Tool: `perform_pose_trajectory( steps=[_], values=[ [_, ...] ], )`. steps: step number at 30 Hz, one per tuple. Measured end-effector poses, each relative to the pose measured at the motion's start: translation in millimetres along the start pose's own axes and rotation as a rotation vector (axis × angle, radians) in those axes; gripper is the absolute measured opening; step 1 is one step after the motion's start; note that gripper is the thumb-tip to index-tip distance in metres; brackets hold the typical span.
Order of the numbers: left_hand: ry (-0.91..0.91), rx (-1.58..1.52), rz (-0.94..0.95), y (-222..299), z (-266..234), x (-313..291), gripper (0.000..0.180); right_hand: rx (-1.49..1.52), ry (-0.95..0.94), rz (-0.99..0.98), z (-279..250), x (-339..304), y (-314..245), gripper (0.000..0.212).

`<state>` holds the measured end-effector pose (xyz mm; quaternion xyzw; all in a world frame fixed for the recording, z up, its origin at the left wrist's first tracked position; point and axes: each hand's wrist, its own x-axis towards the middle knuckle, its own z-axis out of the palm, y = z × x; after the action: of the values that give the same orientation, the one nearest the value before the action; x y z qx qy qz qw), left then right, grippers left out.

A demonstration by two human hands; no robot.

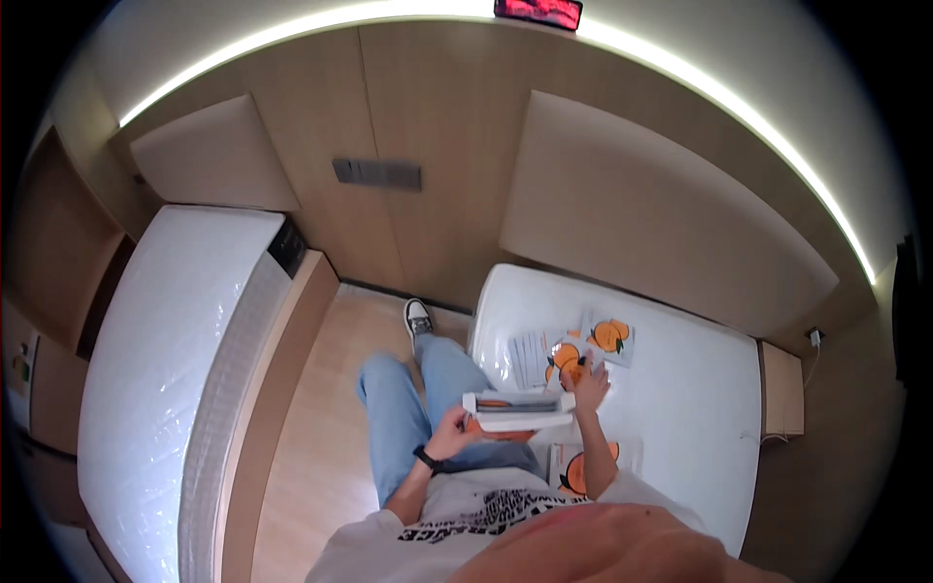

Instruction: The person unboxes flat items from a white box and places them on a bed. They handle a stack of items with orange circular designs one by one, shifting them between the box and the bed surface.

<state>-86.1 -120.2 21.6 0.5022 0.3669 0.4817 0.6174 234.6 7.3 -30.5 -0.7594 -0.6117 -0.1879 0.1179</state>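
Observation:
My left hand (pixel 449 435) grips the left end of a white cardboard box (pixel 525 422) with orange printing on its outside, held above my lap. The box is open at the top, and some flat contents show inside. On the mattress just beyond, my right hand (pixel 589 389) has its fingers closed on a flat white packet (pixel 565 360) printed with oranges. The thumb's hold is partly hidden. Beside it lies a fanned row of similar packets (pixel 526 358), and another orange-printed packet (pixel 610 336) lies just past the fingers.
The packets lie on a plastic-wrapped mattress (pixel 680 408). Another orange-printed item (pixel 573 470) lies near my right forearm. A second wrapped mattress (pixel 165 369) stands to the left across the wooden floor (pixel 311 418). A padded headboard (pixel 641 204) and a lit phone-like screen (pixel 538 12) are at the far wall.

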Motion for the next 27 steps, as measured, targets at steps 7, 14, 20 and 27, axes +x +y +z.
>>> perform_pose_trajectory(
  steps=[7, 14, 20, 27],
  values=[
    [0.007, 0.0, 0.037, 4.8, 7.0, 1.8, 0.033, 1.299, -0.237, 0.445, -14.1, 50.8, 86.9, 0.039],
    [0.074, -0.007, -0.008, 10.4, 1.6, -6.9, 0.037, 2.22, -0.175, 0.457, -203.6, 93.7, -0.3, 0.029],
    [0.115, 0.014, -0.029, 11.3, 12.1, -8.7, 0.033, 2.544, -0.252, 0.387, -208.0, 72.9, -12.8, 0.03],
    [0.065, 0.06, 0.001, 5.1, 7.0, -9.0, 0.042, 2.252, -0.405, 0.139, -228.9, 51.7, -29.4, 0.034]
  ],
)
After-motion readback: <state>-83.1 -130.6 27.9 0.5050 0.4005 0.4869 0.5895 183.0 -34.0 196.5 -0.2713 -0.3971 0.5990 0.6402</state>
